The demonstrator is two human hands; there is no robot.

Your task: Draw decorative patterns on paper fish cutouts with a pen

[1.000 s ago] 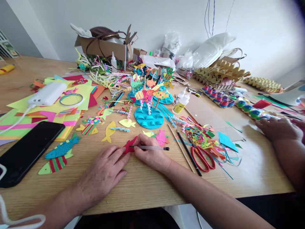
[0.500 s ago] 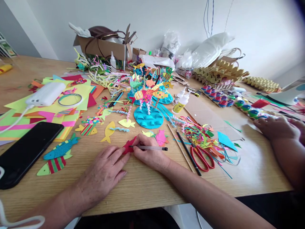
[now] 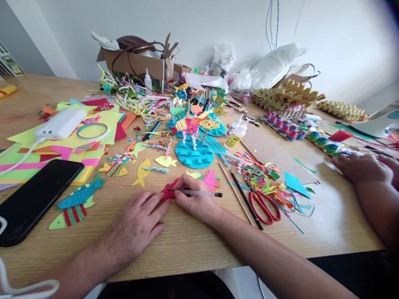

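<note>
Pinching pen (image 3: 199,192) in right hand (image 3: 199,203), aiming at red cutout (image 3: 166,195) between hands; steadying cutout beneath loosely spread left hand (image 3: 137,216). Showing no clear change since half second ago, probably still marking.

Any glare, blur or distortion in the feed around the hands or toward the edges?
Head view: pale sheen on the table at right; head view: the yellow object at the left edge looks soft, the top right corner dark; head view: red paper and pen reasonably clear, pen-tip contact too small to judge.
</note>
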